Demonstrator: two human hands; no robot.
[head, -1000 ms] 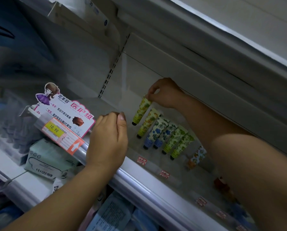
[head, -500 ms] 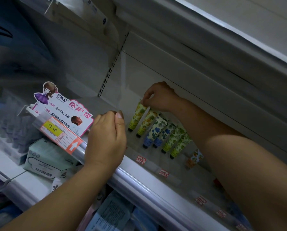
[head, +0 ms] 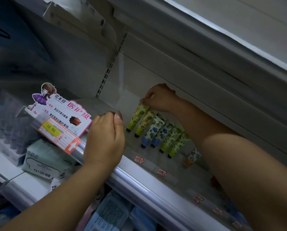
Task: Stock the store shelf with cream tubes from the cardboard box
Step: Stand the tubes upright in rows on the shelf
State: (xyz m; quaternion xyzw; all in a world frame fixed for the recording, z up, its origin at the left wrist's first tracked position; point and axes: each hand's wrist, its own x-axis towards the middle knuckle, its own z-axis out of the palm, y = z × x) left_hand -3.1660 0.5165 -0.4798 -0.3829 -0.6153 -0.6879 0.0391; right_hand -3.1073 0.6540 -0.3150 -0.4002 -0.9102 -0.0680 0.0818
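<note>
The right hand (head: 159, 97) pinches the top of the yellow tube (head: 136, 116), at the 9 o'clock end of the tube row (head: 157, 132) on the shelf (head: 177, 165). The left hand (head: 104, 139) rests curled at the rail (head: 139, 189); whether it grips anything is unclear.

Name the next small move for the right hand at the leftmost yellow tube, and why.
Probably let go and draw back. The right hand pinches the crimped end of the leftmost yellow tube, which already lies on the shelf in line with the second yellow tube, cap toward the front.
</note>
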